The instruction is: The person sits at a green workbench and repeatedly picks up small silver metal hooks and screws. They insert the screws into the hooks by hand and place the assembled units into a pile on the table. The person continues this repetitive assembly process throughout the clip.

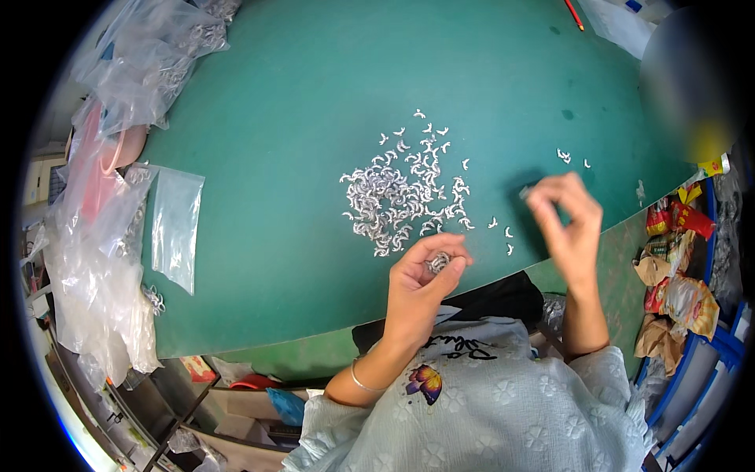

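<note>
I see the left hand [414, 283] half closed, its fingers curled round a clutch of small silver bits [438, 263], just on the near side of the pile of curved silver pieces [383, 197] on the green surface [291, 118]; the right hand [570, 216] is to the right of that pile, its fingers drawn nearly together at a small greyish item [525, 191], too blurred for me to tell whether gripped; loose pieces [563, 156] lie near it. A flat clear bag [174, 228] lies well apart at the left.

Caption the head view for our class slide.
A left hand cradles silvery pieces near a scattered pile on a green table.
</note>
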{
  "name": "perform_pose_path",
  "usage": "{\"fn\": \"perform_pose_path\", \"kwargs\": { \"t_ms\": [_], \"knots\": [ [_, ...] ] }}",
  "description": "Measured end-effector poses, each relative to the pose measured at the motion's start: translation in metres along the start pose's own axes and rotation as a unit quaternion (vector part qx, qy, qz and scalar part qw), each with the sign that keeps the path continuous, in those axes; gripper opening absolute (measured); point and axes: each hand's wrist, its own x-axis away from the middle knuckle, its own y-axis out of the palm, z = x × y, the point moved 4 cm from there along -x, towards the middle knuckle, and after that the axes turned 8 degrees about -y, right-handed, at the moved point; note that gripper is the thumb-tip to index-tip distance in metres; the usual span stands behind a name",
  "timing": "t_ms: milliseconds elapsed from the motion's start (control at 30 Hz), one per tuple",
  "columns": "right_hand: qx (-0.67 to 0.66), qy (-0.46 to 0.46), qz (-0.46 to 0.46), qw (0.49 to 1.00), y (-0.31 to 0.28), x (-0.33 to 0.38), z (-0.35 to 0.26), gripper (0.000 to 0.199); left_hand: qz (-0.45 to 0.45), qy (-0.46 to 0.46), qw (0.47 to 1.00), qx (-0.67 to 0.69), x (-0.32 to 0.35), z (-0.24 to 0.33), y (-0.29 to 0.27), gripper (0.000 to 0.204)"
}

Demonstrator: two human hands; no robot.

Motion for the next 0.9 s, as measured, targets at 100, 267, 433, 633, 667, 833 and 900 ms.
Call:
{"fn": "perform_pose_path", "kwargs": {
  "t_ms": [100, 267, 433, 633, 667, 833, 900],
  "knots": [
    [0.171, 0.047, 0.101, 0.979, -0.03, 0.002, 0.05, 0.005, 0.006, -0.026, 0.999, 0.021, 0.0, 0.0, 0.003, 0.017],
    [0.298, 0.073, 0.085, 0.948, -0.037, 0.008, 0.079, 0.006, -0.013, -0.036, 0.997, 0.062, -0.002, -0.003, -0.002, 0.014],
    [0.185, 0.028, 0.091, 0.978, -0.031, 0.004, 0.044, 0.007, -0.023, -0.031, 0.997, 0.073, -0.002, -0.002, -0.002, 0.013],
    [0.009, -0.043, -0.114, 0.992, 0.02, 0.004, -0.004, 0.022, -0.044, -0.025, 0.995, 0.091, -0.003, -0.003, -0.001, 0.014],
    [0.014, -0.035, -0.123, 0.992, 0.022, 0.006, -0.006, 0.023, -0.041, -0.025, 0.995, 0.085, -0.003, -0.002, -0.001, 0.015],
    [-0.005, -0.008, -0.12, 0.993, 0.034, 0.016, -0.008, 0.019, -0.028, -0.028, 0.996, 0.076, -0.002, 0.0, -0.001, 0.015],
    [-0.023, 0.001, -0.097, 0.995, 0.036, 0.018, -0.007, 0.018, -0.034, -0.028, 0.996, 0.081, -0.002, -0.001, 0.0, 0.015]
  ]
}}
